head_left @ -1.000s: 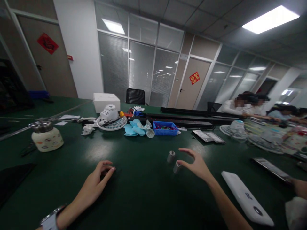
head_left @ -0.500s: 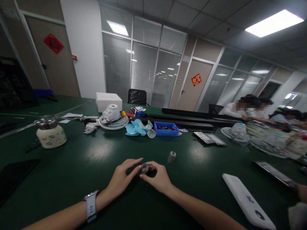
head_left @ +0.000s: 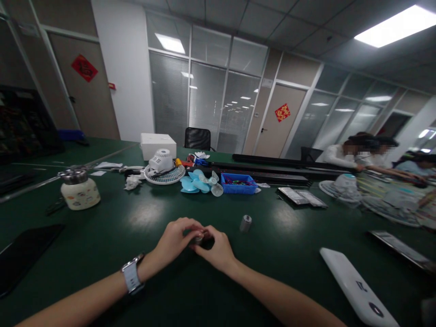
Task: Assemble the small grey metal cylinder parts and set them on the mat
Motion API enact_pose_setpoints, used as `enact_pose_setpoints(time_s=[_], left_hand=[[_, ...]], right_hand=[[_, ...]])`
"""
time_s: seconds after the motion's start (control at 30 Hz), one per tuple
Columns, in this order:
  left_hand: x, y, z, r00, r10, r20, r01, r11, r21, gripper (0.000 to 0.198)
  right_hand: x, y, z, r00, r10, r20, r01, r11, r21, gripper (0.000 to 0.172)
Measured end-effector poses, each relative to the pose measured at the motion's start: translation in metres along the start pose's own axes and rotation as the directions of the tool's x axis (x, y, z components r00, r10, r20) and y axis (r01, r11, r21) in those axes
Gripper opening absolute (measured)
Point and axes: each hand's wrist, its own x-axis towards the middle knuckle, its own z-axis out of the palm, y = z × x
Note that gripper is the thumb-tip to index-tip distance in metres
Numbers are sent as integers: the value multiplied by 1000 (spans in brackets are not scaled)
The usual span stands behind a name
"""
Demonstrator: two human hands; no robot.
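Observation:
My left hand [head_left: 175, 240] and my right hand [head_left: 216, 250] meet at the middle of the dark green table [head_left: 143, 236]. Both pinch a small silver cylindrical part [head_left: 198, 237] between their fingertips, and most of it is hidden by the fingers. A second small silver cylinder [head_left: 245, 223] stands on the table a little to the right of my right hand. A watch with a pale strap [head_left: 131, 277] sits on my left wrist.
Behind lie a white fan motor on its grille [head_left: 163, 167], pale blue fan blades [head_left: 199, 182], a blue parts bin [head_left: 238, 183] and a white box [head_left: 158, 144]. A cream jar [head_left: 80, 193] stands left, a white flat device [head_left: 357, 286] right. Other people sit far right.
My right hand picked one silver cylinder off the table and carried it left. My left hand moved right to meet it, and both now close on the part.

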Motion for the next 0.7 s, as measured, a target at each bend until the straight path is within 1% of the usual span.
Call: enact_pose_setpoints(time_s=[0.07, 0.13, 0.2, 0.27, 0.33, 0.37, 0.43, 0.5, 0.53, 0.6, 0.7], left_hand=[[-1, -3, 3, 998, 12, -57, -14, 999, -37, 9], [-3, -7, 1, 993, 4, -121, -18, 993, -113, 8], [-5, -13, -7, 981, -31, -190, -2, 985, -174, 10], [-9, -24, -18, 969, -80, -236, 38, 984, -176, 15], [-15, -39, -26, 970, -130, -208, 105, 986, -126, 22], [-19, -47, -29, 974, -156, -166, 140, 985, -104, 23], [-26, -60, -30, 982, -184, -38, 181, 980, -86, 22], [-31, -67, -28, 981, -183, 58, 188, 979, -82, 21], [-32, -68, -27, 981, -176, 83, 183, 980, -77, 21], [-32, -68, -26, 982, -166, 93, 171, 984, -55, 21], [-31, -68, -26, 980, -169, 101, 173, 984, -32, 25]], right_hand=[[0, 1, 1, 1000, -9, -6, 9, 1000, -4, 30], [0, 3, 1, 1000, -9, -11, 9, 1000, -12, 31], [-1, 5, 1, 1000, 3, -10, -3, 1000, -10, 33], [-2, 6, 1, 1000, 13, -5, -13, 1000, -5, 33], [-2, 7, 1, 1000, 17, -2, -17, 1000, -13, 33], [-2, 7, 1, 1000, 20, -2, -20, 1000, -24, 34], [-1, 6, 2, 1000, 27, -8, -27, 998, -47, 34], [-1, 5, 3, 1000, 27, -13, -28, 997, -67, 33], [-1, 6, 2, 1000, 24, -17, -26, 997, -78, 32], [-4, 7, -2, 999, 26, -27, -29, 994, -105, 31], [-15, 15, -20, 997, 56, -50, -63, 987, -145, 29]])
